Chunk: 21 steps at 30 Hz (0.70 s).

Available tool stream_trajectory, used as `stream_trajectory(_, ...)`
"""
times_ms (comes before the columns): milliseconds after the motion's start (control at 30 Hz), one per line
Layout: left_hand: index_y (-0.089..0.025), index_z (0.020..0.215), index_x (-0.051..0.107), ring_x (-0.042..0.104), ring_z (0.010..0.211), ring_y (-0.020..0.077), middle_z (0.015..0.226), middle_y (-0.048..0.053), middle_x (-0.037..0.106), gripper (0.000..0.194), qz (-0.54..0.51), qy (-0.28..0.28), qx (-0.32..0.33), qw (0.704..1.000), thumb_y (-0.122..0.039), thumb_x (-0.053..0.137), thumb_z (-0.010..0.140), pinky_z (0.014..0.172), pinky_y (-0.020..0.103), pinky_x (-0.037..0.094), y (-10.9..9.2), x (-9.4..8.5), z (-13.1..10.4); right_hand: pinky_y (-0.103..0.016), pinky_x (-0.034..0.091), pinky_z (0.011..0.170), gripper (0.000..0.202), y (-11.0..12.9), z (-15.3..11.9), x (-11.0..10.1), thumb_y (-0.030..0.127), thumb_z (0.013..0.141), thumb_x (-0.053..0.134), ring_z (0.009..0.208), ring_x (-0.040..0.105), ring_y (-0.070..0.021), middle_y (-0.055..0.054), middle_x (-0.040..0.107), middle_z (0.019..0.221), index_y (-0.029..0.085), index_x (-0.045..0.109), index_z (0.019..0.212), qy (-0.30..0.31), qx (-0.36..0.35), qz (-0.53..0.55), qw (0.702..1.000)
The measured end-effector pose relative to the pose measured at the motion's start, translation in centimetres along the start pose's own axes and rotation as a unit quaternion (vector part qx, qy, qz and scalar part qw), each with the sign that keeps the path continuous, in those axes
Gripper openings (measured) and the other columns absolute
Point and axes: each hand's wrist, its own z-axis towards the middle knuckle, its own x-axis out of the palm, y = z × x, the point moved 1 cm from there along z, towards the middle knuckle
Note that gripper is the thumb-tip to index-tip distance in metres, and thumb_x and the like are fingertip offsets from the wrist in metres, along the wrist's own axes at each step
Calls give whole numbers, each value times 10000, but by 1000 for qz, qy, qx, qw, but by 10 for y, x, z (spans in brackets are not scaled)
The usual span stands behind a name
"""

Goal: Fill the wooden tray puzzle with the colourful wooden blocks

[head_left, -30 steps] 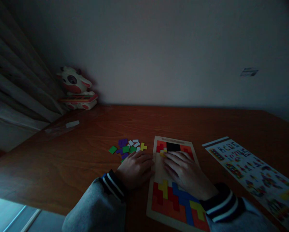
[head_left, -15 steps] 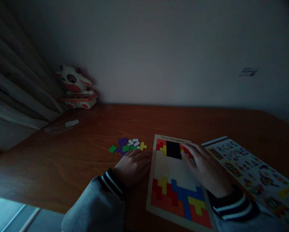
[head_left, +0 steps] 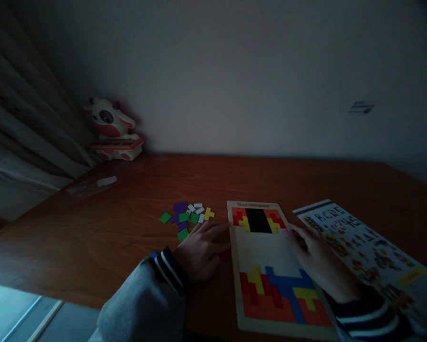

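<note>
A wooden puzzle board (head_left: 266, 251) lies on the table, with red, orange and yellow pieces around a black block (head_left: 258, 220) at its far end. Red, orange, yellow and blue pieces fill its near end, and the middle is bare. My left hand (head_left: 204, 249) rests by the board's left edge, fingers bent; a red piece shows partly beneath it, and whether it is gripped is unclear. At the right edge, my right hand (head_left: 315, 251) has its fingers curled against the board's rim. Loose green, purple, white and yellow pieces (head_left: 184, 217) lie beyond my left hand.
A printed pattern sheet (head_left: 370, 251) lies right of the board. At the back left of the table (head_left: 135, 190) stands a cow toy (head_left: 113, 128), with a small white paper (head_left: 107, 181) in front of it. A blue piece peeks out by my left sleeve.
My right hand has drawn back from the far-end pieces to the right edge. The board has turned slightly, its near end shifting right. More loose pieces show beside my left hand.
</note>
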Motion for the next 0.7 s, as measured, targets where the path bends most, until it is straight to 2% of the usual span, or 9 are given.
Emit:
stream_trajectory(133,-242,1320,579,437,1299,324,1528,96,399,417,25,-13,-8,1000,-236,519,908,1057,591,372,-9,8,6,-463,514,885,466,-17,3,2,470,965,358,993,632,-296,-148,695,1002,162,688,1079,-31,6,-30,999)
stream_trajectory(267,-269,1327,571,470,1279,320,1483,91,464,390,45,-22,-24,998,-410,505,970,1028,577,416,-3,14,5,-483,507,904,490,-22,1,2,460,955,361,1020,627,-310,-172,676,1047,131,670,1148,-36,7,-64,997)
stream_trajectory(400,-264,1218,649,517,1235,297,1390,80,559,283,78,-52,-47,994,-329,510,980,998,530,458,13,13,1,-473,519,892,490,-17,0,2,433,966,331,1005,648,-303,-169,672,1049,123,648,1174,-34,24,-87,995)
stream_trajectory(533,-222,1147,678,588,1127,264,1254,86,651,236,95,-67,-63,991,-255,529,967,949,475,508,29,9,-4,-462,520,913,452,-11,-1,5,410,986,303,1072,656,-295,-158,680,1169,148,599,1205,-25,8,-84,996)
stream_trajectory(700,-196,1169,659,631,1045,243,1166,82,695,256,97,-80,-63,990,-212,481,985,906,441,530,29,7,-3,-458,543,872,446,6,-3,8,411,991,307,1027,693,-302,-170,706,1158,147,575,1231,-28,-20,-86,996)
